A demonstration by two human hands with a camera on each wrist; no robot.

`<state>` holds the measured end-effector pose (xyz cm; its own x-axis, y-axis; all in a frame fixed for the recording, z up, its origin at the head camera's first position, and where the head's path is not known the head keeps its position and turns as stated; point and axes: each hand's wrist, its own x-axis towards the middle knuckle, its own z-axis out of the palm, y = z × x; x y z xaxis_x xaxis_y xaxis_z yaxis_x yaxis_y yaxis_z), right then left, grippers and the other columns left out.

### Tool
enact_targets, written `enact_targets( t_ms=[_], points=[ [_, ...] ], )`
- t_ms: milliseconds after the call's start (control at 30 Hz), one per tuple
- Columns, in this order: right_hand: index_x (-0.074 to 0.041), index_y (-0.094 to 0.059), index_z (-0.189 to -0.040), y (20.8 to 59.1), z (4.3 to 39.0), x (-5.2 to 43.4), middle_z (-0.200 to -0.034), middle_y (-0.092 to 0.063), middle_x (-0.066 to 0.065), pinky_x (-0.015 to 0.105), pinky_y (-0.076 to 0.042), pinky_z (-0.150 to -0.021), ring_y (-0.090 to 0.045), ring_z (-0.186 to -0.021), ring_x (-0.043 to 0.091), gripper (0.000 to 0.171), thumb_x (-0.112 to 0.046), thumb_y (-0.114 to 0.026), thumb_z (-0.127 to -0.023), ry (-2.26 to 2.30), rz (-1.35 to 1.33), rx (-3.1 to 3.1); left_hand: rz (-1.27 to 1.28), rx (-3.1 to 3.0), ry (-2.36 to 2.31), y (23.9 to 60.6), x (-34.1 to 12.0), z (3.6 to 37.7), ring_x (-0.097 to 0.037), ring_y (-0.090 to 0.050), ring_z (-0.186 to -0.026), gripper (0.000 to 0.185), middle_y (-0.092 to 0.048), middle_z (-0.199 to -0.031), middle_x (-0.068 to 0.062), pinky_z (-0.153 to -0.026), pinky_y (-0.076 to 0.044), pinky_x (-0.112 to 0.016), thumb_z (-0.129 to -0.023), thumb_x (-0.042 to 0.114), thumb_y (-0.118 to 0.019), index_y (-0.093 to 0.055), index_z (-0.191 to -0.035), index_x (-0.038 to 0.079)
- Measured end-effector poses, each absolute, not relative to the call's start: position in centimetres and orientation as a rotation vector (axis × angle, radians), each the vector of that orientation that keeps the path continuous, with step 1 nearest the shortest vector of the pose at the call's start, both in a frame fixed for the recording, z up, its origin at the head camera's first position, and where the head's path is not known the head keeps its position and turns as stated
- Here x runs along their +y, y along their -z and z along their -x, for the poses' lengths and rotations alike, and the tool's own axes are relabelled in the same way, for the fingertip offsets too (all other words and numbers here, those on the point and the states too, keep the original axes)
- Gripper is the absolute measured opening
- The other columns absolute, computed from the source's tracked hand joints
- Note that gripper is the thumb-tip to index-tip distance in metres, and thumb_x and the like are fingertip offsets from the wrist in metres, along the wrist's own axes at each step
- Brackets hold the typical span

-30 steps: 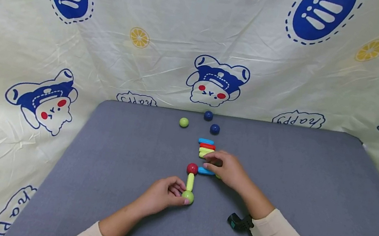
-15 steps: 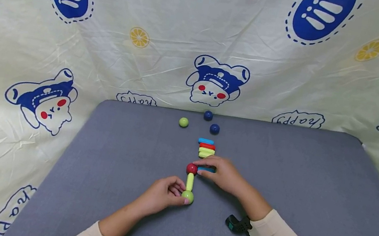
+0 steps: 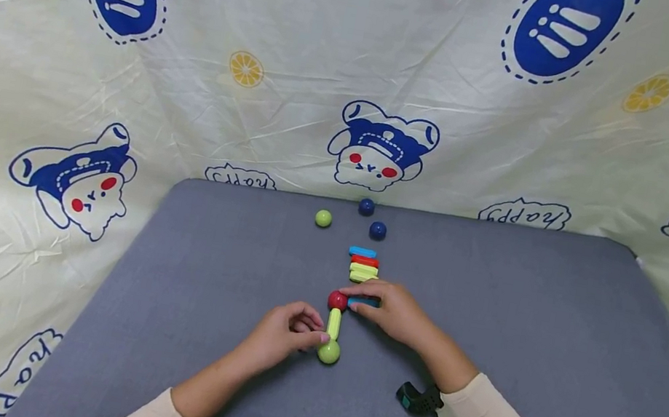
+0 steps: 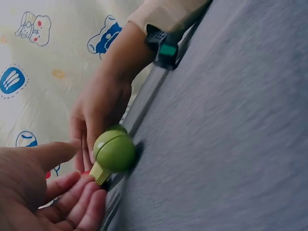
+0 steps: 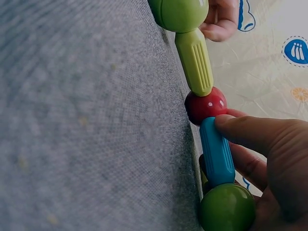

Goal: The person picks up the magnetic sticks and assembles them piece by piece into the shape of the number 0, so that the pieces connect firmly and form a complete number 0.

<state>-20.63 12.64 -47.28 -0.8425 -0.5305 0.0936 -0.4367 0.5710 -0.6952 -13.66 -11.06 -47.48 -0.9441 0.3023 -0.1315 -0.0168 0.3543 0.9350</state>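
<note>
A chain of magnetic-looking toy pieces lies on the table: a light green ball [image 3: 328,352], a yellow rod [image 3: 333,325], a red ball [image 3: 337,300] and a blue rod [image 5: 217,151], with another green ball [image 5: 227,208] at the far end of the blue rod. My right hand [image 3: 399,314] pinches the blue rod where it meets the red ball; its thumb lies on the rod. Beside the yellow rod and light green ball is my left hand [image 3: 281,335], its fingers loosely bent and thumb apart from them. The right-hand green ball is hidden in the head view.
Beyond the chain lie a blue rod [image 3: 363,252], a red rod [image 3: 365,261] and two yellow rods [image 3: 363,269] in a row. Farther back are a green ball [image 3: 323,218] and two dark blue balls [image 3: 378,230]. A printed sheet hangs behind the grey table [image 3: 220,256].
My right hand has moved left along the blue rod to its joint with the red ball. My left hand has let go of the light green ball and drawn slightly away to the left.
</note>
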Motion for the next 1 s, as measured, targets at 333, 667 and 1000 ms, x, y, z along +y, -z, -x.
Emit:
enact_targets(
  t_ms=[333, 667, 1000],
  points=[
    [-0.031, -0.071, -0.115, 47.1, 20.6, 12.6, -0.112, -0.07, -0.004, 0.042, -0.05, -0.096, -0.064, -0.106, 0.014, 0.029, -0.02, -0.072, -0.088, 1.135, 0.807, 2.657, -0.183, 2.378, -1.79, 47.0, -10.6, 18.6, -0.013, -0.061, -0.072, 0.031, -0.068, -0.095, -0.01, -0.064, -0.054, -0.032, -0.086, 0.017, -0.073, -0.068, -0.112, 0.003],
    [-0.028, -0.071, -0.116, 47.0, 20.6, 12.7, -0.114, -0.07, -0.001, 0.044, -0.05, -0.095, -0.064, -0.106, 0.018, 0.029, -0.019, -0.071, -0.088, 1.149, 0.846, 2.654, -0.136, 2.36, -1.664, 47.1, -8.7, 22.6, -0.016, -0.062, -0.08, 0.025, -0.071, -0.103, -0.004, -0.066, -0.049, -0.027, -0.087, 0.024, -0.071, -0.072, -0.111, 0.015],
    [-0.03, -0.071, -0.116, 47.2, 20.6, 12.7, -0.122, -0.068, 0.0, 0.045, -0.048, -0.099, -0.062, -0.113, 0.019, 0.029, -0.02, -0.071, -0.088, 1.134, 0.837, 2.651, -0.203, 2.37, -1.607, 47.5, -7.3, 24.8, -0.009, -0.057, -0.076, 0.02, -0.071, -0.098, -0.007, -0.065, -0.049, -0.022, -0.086, 0.014, -0.072, -0.074, -0.105, 0.01]
  ],
)
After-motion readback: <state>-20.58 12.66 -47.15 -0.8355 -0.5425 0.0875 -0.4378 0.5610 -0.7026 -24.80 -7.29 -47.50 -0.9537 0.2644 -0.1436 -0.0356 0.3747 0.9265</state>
